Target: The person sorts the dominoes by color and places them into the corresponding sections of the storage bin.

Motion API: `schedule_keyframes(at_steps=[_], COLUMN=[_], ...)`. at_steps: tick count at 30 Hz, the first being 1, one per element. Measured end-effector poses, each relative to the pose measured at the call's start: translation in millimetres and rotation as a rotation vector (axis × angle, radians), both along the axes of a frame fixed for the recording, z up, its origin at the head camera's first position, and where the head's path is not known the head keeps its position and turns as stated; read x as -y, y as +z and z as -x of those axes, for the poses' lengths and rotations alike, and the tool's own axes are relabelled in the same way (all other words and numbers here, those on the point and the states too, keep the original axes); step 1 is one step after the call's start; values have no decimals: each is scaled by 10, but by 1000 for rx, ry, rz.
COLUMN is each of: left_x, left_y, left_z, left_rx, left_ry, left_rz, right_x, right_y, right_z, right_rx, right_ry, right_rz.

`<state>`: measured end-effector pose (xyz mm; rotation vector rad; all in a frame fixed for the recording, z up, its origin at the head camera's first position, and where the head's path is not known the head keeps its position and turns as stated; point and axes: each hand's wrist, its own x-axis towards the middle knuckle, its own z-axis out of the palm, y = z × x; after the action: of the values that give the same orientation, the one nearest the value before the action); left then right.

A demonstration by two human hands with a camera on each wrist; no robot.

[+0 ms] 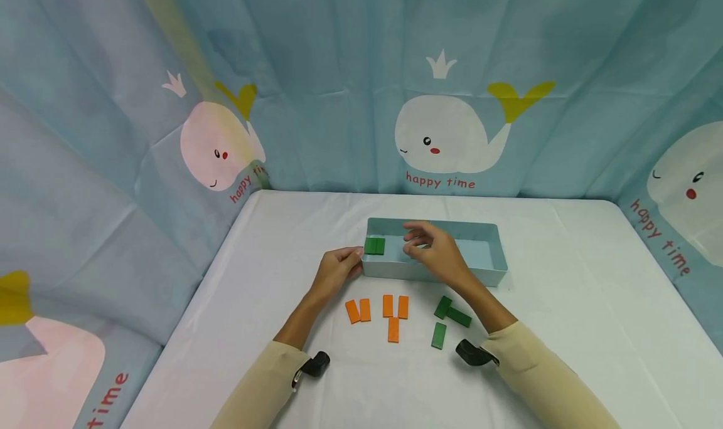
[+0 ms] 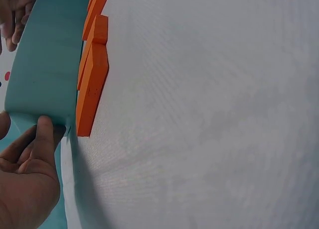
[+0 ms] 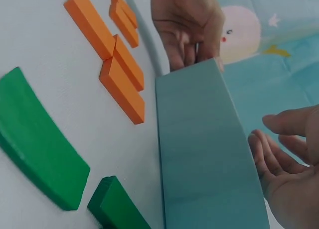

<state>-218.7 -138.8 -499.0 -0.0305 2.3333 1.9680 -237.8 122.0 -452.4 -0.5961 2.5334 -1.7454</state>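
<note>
A long blue-green box (image 1: 432, 272) stands on the white table. My left hand (image 1: 337, 269) holds its left end; in the left wrist view the fingers (image 2: 44, 134) lie against the end wall. Over the box's middle, my right hand (image 1: 433, 250) hovers with loosely bent fingers and nothing between them. In the right wrist view that hand (image 3: 291, 164) shows beyond the long wall, thumb apart from the fingers. Two green blocks (image 1: 374, 246) lie side by side inside the box's left end.
Several orange blocks (image 1: 393, 330) lie on the table in front of the box. To their right are three green blocks (image 1: 439, 335), near the right forearm. A curtain with whale prints (image 1: 446, 134) hangs behind the table (image 1: 305, 216).
</note>
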Motion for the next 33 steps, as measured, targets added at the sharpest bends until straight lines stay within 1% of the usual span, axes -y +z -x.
schedule_keyframes(at_steps=[4,11,17,23,29,33], left_x=[6,7,9,8,5,5], left_y=[-16,-17,-11,-12,-13,0], left_z=[7,12,11,14,18,10], left_rx=[1,7,2,5,7,5], left_ry=[1,-1,-1,-6,4,4], left_rz=[0,1,-6,-17,-12,-14], right_x=[-51,-176,-303,-412,-518,-594], right_y=[7,5,5,-26,-89,-133], right_z=[-60,-191,-283,-370,-457,-514], right_rx=[3,-28,-15,-4,-15,11], right_ry=[12,26,65,89,94,88], right_rz=[17,4,18,31,-10,-21])
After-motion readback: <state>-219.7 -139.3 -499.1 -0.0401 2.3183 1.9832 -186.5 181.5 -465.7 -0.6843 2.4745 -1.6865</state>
